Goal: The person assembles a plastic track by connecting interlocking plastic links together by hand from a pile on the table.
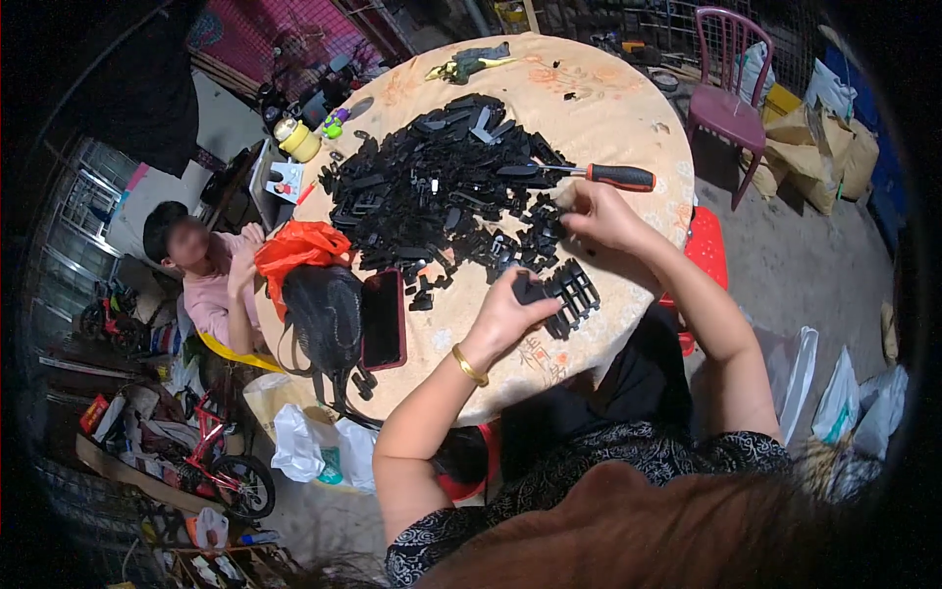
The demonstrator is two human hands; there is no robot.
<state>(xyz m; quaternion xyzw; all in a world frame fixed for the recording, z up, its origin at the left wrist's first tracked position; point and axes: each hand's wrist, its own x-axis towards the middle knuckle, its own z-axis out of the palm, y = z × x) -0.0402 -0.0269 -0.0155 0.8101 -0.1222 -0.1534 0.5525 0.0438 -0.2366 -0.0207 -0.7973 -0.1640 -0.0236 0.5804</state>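
Observation:
A large heap of small black plastic parts [422, 167] covers the middle of the round table. My left hand [505, 319] is closed on a black slotted plastic piece [577, 294] at the near side of the table, its thumb lying over the piece. My right hand [601, 221] is at the heap's right edge, beside a small cluster of black parts [542, 231]. Its fingers are bent together, and what they hold is too small to make out. Just beyond that hand lies a screwdriver [620, 177] with a black and orange handle.
Left of the heap are an orange plastic bag [299, 247], a black bag [324, 314] and a phone [384, 319]. A yellow container [297, 140] stands at the table's far left edge. Another person [211, 260] sits at the left. A purple chair [728, 113] stands beyond the table, at right.

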